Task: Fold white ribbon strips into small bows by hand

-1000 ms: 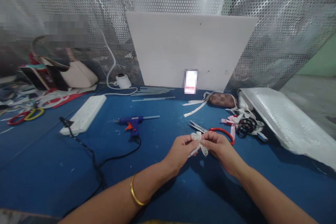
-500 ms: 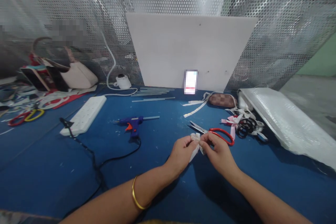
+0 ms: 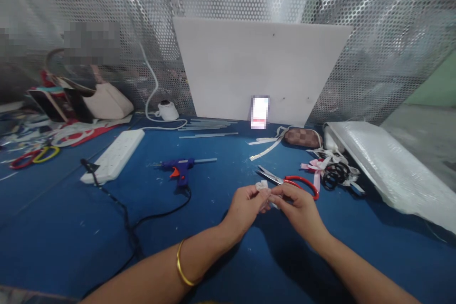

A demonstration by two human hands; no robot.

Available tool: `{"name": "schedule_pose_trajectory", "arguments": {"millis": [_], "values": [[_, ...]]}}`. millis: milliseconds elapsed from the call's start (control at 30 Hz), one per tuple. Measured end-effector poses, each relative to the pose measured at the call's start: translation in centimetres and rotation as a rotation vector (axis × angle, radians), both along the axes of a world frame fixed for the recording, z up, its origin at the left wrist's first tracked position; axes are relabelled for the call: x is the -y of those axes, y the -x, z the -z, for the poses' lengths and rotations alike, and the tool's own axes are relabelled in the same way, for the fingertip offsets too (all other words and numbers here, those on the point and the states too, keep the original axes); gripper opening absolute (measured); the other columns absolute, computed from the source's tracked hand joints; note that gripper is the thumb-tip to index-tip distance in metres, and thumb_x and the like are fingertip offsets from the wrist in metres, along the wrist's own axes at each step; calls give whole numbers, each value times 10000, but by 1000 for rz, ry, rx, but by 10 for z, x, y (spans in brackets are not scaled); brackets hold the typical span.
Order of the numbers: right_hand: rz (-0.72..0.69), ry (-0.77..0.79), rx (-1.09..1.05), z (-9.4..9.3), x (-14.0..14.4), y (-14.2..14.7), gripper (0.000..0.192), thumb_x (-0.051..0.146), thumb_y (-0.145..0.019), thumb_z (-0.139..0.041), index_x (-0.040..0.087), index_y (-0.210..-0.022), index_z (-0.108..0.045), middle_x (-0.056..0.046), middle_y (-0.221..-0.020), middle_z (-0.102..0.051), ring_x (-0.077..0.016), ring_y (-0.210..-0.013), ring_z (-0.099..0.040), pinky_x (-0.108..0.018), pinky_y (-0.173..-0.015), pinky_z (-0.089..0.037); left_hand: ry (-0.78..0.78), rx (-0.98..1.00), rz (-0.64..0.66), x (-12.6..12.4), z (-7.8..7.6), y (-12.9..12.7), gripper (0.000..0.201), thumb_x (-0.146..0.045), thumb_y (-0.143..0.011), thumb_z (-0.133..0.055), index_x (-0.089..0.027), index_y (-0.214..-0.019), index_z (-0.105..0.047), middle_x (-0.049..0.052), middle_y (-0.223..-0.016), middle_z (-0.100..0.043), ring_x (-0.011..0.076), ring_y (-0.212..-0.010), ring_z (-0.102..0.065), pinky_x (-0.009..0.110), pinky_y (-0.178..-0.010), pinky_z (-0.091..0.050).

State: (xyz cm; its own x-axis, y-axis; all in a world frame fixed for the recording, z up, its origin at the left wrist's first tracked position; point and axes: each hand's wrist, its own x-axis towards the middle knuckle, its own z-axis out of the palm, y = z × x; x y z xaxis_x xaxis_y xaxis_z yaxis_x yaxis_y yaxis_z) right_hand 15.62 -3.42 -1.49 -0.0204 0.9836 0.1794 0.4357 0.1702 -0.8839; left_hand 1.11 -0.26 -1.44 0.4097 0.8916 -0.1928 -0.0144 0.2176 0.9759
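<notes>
I pinch a small white lace bow (image 3: 264, 187) between both hands just above the blue worktop (image 3: 107, 228), near the middle: my left hand (image 3: 245, 206) closes its grip on the bow's left side with thumb and forefinger, and my right hand (image 3: 298, 205) closes on its right side, fingertips almost meeting. Just beyond my knuckles lie the red-handled scissors (image 3: 288, 180), blades pointing left, and further left sits the blue glue gun (image 3: 178, 167) with its black cord (image 3: 156, 216) curling toward my left forearm. To the far right a heap of ribbons and black hair ties (image 3: 331, 168) rests beside a white plastic-wrapped packet (image 3: 384, 166). The lace is tiny and limp, so I judge it could slip or lose its loops if either pinch loosens; a careless sweep of my left arm could also snag the cord and drag the gun.
</notes>
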Motion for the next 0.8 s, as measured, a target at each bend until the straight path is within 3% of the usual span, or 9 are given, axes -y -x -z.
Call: {"name": "schedule_pose_trajectory", "arguments": {"millis": [100,300,467,533,667,800], "values": [[4,-41,89,-1,1,-3,156,290,-806,-570,187,-721,-649,-20,-689,-617,-145,-653,-548,-257,-613,-414,-19,-38,-24,-1,2,0,275,-398,-743,-592,-127,-700,-609,-1,-586,-548,100,-550,-472,209,-521,-346],[1,135,6,4,-2,-2,208,357,-794,-575,164,-743,-636,8,-610,-547,-116,-565,-467,-235,-532,-371,-8,-18,-134,-2,4,0,255,-348,-668,-650,-141,-582,-530,-37,-507,-461,79,-491,-383,202,-472,-288],[68,158,-3,3,-2,0,225,374,-798,-569,165,-719,-605,13,-596,-518,-114,-551,-446,-234,-516,-355,-19,-40,-168,-1,1,0,222,-298,-638,-663,-145,-567,-520,-44,-501,-452,74,-494,-366,203,-483,-286],[74,94,44,0,0,1,197,342,-808,-560,173,-717,-603,1,-624,-541,-127,-580,-475,-244,-542,-373,2,-45,-163,0,0,0,223,-305,-645,-657,-148,-576,-515,-40,-504,-461,80,-500,-385,206,-489,-289],[7,-175,200,-5,7,4,127,233,-836,-514,190,-751,-599,-23,-689,-575,-149,-651,-525,-264,-605,-397,49,69,-127,1,-3,1,242,-304,-641,-657,-155,-566,-482,-47,-498,-451,71,-491,-375,201,-495,-282],[-58,-365,390,-4,13,5,132,171,-855,-462,192,-809,-585,-45,-716,-567,-160,-662,-513,-279,-604,-380,209,213,-68,1,-2,2,225,-244,-595,-667,-157,-556,-464,-41,-505,-471,73,-489,-408,203,-511,-310]]}}
